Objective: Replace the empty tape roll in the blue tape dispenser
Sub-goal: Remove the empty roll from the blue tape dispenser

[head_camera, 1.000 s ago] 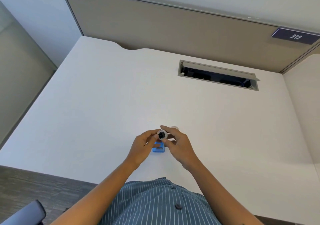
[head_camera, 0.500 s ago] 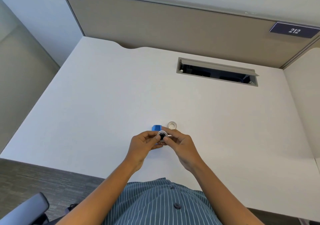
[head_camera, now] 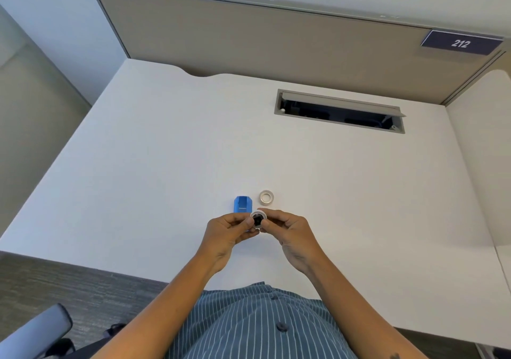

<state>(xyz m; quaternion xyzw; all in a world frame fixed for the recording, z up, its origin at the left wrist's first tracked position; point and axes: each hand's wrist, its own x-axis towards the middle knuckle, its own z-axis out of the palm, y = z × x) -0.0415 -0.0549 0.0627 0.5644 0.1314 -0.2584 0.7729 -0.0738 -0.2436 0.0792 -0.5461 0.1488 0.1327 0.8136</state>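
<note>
The blue tape dispenser (head_camera: 243, 204) lies on the white desk (head_camera: 166, 165), just beyond my left hand, partly hidden by it. A pale tape roll (head_camera: 266, 197) lies flat on the desk right of the dispenser, touched by nothing. My left hand (head_camera: 226, 231) and my right hand (head_camera: 290, 228) meet in front of these and pinch a small tape roll with a black hub (head_camera: 257, 219) from both sides, held above the desk. Whether this held roll carries tape I cannot tell.
A rectangular cable slot (head_camera: 340, 112) with a raised grey flap is cut into the desk at the back right. A beige partition (head_camera: 249, 32) with a "212" plate (head_camera: 461, 43) runs along the far edge. A chair armrest (head_camera: 36, 333) shows at the bottom left.
The view has tilted, so the blue dispenser now shows beyond my hands instead of under them. Both hands keep pinching the small roll with the black hub. The pale roll has not moved.
</note>
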